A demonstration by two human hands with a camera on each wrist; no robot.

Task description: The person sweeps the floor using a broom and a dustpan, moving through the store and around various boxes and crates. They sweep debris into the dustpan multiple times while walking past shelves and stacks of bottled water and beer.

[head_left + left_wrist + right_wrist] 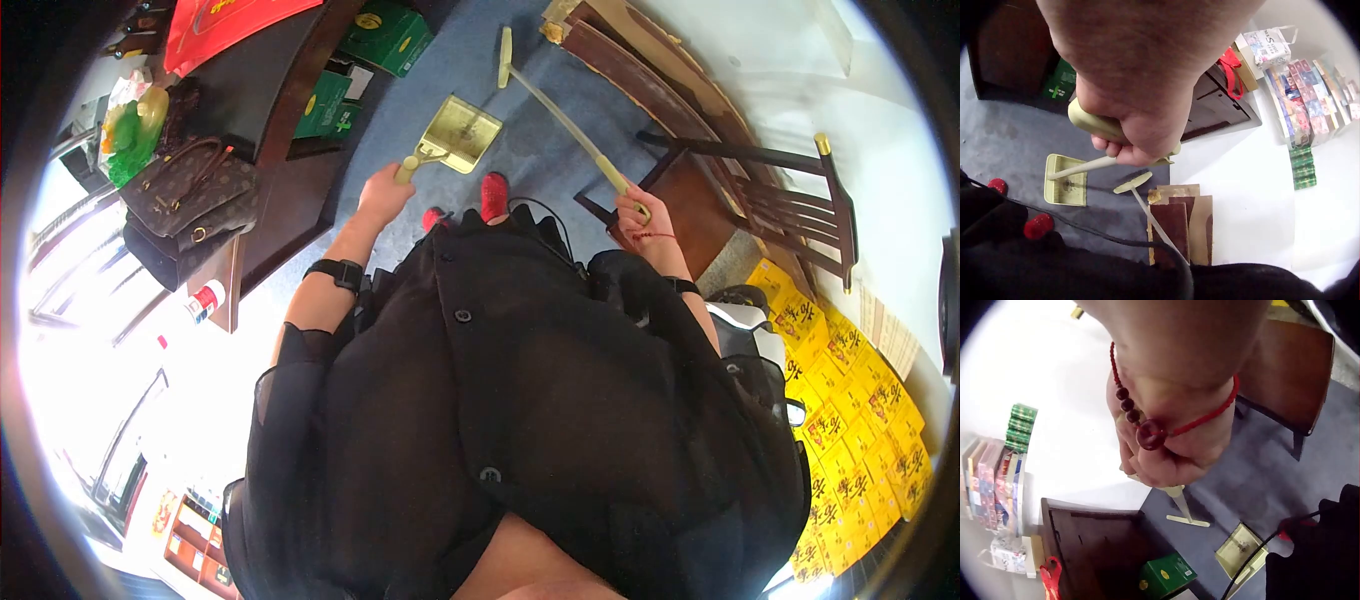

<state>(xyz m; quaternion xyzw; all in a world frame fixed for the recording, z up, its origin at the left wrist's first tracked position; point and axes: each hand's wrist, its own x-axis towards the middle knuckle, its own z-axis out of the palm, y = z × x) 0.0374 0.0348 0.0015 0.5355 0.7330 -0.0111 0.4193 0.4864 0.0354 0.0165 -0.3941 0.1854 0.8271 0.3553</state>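
Note:
My left hand (383, 196) grips the handle of a pale yellow dustpan (456, 156). The pan stands on the blue-grey floor in front of my red shoes, with dark bits of debris inside it and comb-like teeth showing in the left wrist view. In my right hand (644, 213) is the upper end of a long-handled pale yellow broom (563, 116). Its narrow head (505, 58) lies across the floor, beyond the dustpan and apart from it. The right wrist view shows curled fingers (1166, 469) around the grip, mostly hiding it.
A dark wooden chair (775, 190) stands at the right, beside flat boards (640, 62) along the wall. Left are a dark desk (250, 105) with a handbag (185, 190), and green boxes (388, 38). Yellow packages (850, 410) lie behind at right. A black cord (1085, 220) hangs near my legs.

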